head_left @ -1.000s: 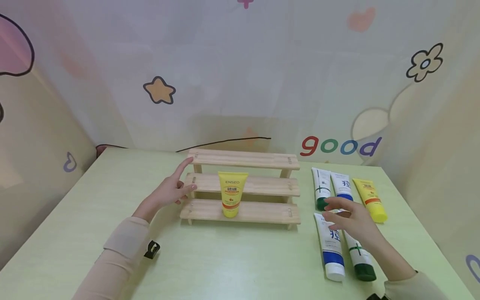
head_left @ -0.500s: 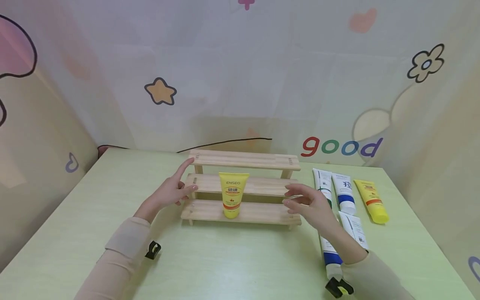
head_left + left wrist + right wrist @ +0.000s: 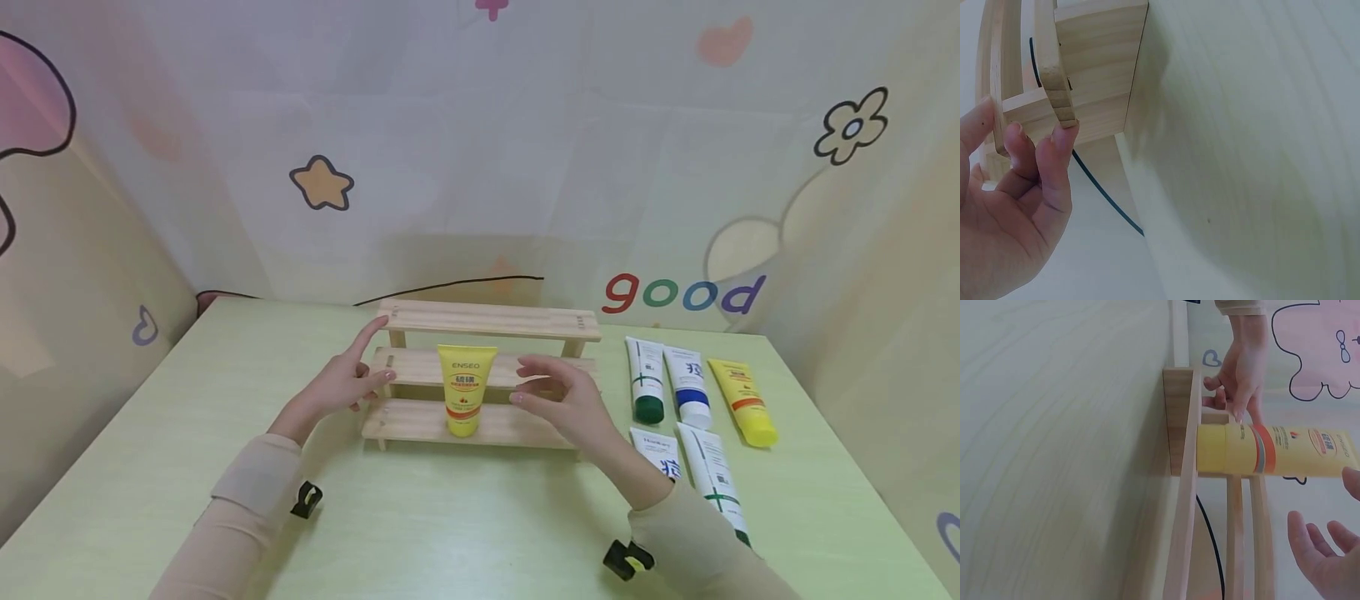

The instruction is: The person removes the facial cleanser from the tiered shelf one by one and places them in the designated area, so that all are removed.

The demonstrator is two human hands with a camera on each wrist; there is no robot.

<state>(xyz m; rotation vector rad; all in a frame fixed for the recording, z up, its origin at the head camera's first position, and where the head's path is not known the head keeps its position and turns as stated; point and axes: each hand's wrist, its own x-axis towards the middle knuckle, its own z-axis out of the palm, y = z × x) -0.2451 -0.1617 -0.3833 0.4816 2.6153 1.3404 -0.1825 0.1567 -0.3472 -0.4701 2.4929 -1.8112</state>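
Observation:
A three-step wooden display rack [image 3: 536, 425] stands mid-table. A yellow squeeze tube [image 3: 465, 387], cap down, stands upright on its lowest step. My left hand [image 3: 337, 383] holds the rack's left end, index finger against the top step and thumb on the middle one. In the left wrist view, bent fingertips of that hand [image 3: 1029, 206] touch the board ends. My right hand [image 3: 566, 408] hovers just right of the tube, fingers loosely bent with nothing between them. The right wrist view shows the tube [image 3: 1279, 450] beside that hand [image 3: 1329, 550].
Right of the rack lie a white tube with green cap [image 3: 647, 379], a blue-banded white tube [image 3: 687, 385] and another yellow tube [image 3: 742, 404]. Nearer lie two more white tubes, one [image 3: 656, 450] partly hidden by my right forearm. A printed curtain [image 3: 480, 167] hangs behind the table.
My right hand has moved left from above the lying tubes to beside the standing yellow tube. The left hand, rack and tubes stay where they were.

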